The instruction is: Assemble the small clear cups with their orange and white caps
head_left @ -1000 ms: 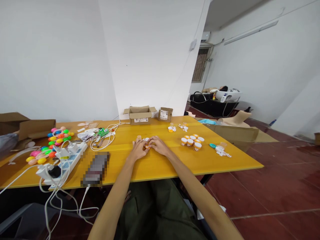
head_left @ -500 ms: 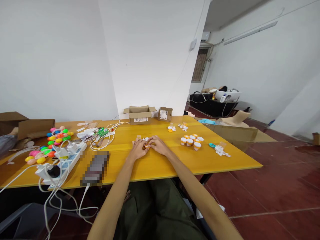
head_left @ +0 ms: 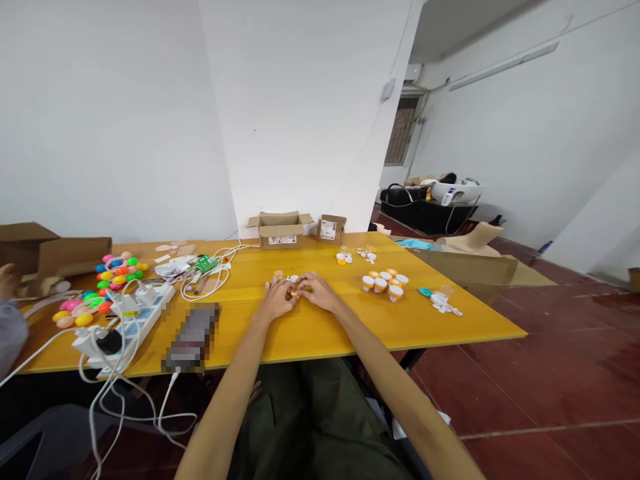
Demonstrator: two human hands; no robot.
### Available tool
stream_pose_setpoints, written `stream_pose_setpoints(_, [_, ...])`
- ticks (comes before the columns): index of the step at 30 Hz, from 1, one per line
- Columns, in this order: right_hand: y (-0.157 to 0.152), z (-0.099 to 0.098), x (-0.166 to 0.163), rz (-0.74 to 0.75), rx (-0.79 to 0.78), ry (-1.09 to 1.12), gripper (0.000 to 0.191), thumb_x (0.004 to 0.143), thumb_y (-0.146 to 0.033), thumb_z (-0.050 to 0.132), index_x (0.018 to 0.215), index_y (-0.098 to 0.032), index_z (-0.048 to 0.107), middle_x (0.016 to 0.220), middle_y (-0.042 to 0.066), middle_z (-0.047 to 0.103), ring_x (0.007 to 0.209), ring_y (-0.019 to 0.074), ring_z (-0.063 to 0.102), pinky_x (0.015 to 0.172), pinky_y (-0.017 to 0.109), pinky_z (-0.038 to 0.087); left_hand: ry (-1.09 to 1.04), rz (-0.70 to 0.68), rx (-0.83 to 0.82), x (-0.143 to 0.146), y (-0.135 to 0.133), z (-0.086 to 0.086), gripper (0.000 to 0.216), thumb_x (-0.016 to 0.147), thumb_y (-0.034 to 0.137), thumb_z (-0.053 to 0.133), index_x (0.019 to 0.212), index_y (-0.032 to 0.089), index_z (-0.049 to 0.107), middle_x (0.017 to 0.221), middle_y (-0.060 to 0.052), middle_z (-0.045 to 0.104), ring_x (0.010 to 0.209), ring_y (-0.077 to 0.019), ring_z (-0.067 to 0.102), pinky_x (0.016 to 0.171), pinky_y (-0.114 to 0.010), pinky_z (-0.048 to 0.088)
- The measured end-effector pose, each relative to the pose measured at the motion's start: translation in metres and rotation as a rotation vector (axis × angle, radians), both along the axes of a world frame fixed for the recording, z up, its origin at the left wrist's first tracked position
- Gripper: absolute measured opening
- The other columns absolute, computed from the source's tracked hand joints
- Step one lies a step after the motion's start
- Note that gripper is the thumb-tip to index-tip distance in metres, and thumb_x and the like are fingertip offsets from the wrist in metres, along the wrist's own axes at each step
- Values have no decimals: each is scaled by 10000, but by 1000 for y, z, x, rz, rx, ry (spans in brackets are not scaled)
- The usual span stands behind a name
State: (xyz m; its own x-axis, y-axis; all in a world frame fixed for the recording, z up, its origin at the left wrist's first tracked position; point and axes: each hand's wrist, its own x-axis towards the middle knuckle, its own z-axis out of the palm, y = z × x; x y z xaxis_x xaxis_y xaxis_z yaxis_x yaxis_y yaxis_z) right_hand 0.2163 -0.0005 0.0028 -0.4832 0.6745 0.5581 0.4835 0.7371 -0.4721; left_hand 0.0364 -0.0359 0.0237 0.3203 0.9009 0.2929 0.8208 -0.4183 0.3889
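Over the middle of the table, my left hand (head_left: 278, 299) and my right hand (head_left: 316, 292) meet, fingers closed around a small orange-and-white plastic part (head_left: 294, 293). Most of that part is hidden by the fingers. Just beyond my hands lie a clear cup (head_left: 279, 274) and some small white pieces (head_left: 292, 277). To the right of my right hand stands a cluster of small tubs (head_left: 395, 291) with white and orange lids. Farther right, a teal ring (head_left: 425, 292) lies beside loose white plastic parts (head_left: 441, 303).
Cardboard boxes (head_left: 281, 235) stand at the table's back. More white and orange parts (head_left: 343, 258) lie at the back right. Left are a phone (head_left: 193, 337), a power strip (head_left: 150, 313) with cables, a green circuit board (head_left: 205, 264) and colourful balls (head_left: 120, 270). Another person's hand (head_left: 7, 280) shows far left.
My hands keep nearly the same place and hold on the small part. At the far left edge another person's hand has come into view by the cardboard box.
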Motion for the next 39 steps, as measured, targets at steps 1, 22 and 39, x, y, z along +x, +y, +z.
stream_pose_setpoints(1, [-1, 1, 0, -1, 5, -4, 125, 828, -127, 695, 776, -235, 731, 1028, 55, 685, 1025, 217, 628, 937, 415, 493, -3, 0, 0, 0, 0, 0, 132, 880, 334, 585, 949, 259, 669, 981, -46, 665, 1040, -265, 531, 948, -439, 386])
stream_pose_setpoints(22, [-12, 7, -2, -26, 122, -102, 185, 816, -87, 632, 841, -245, 725, 1035, 52, 679, 1019, 218, 608, 956, 433, 491, 24, 22, -5, 2, -3, 5, 118, 873, 316, 584, 934, 254, 664, 954, -45, 669, 1022, -263, 542, 942, -441, 396])
stream_pose_setpoints(39, [-1, 0, 4, -218, 154, -2, 207, 860, -100, 554, 876, -241, 706, 976, 69, 687, 977, 232, 594, 906, 404, 498, -1, 14, -10, 0, -1, -1, 153, 864, 297, 581, 984, 250, 664, 981, -48, 674, 1062, -271, 534, 987, -458, 369])
